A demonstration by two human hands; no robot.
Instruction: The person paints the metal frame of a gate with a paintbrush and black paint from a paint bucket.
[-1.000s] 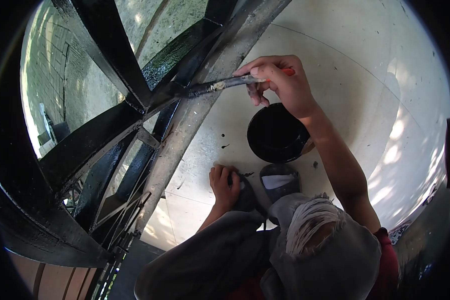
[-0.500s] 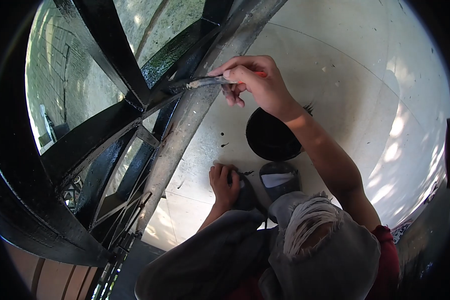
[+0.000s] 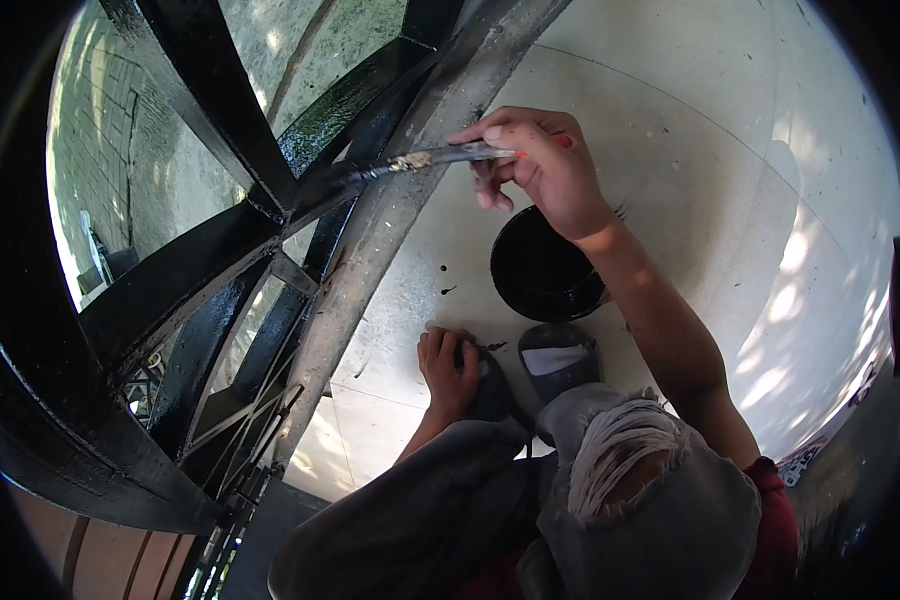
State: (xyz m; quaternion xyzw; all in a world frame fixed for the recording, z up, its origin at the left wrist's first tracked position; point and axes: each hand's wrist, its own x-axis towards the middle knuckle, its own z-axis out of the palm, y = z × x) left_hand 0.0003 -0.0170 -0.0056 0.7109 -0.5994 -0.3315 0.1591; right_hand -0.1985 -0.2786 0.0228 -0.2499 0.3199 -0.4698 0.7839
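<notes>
Brush (image 3: 415,160), bristles (image 3: 352,176) indistinct against black metalwork (image 3: 180,260).

bucket (image 3: 542,270) on floor (image 3: 690,170), right of frame (image 3: 185,260), ledge (image 3: 370,250) between; right shoe (image 3: 560,370) just behind bucket.

sunlight (image 3: 793,256) dapples the pale floor (image 3: 715,130) and the paving (image 3: 105,135) outside.
</notes>
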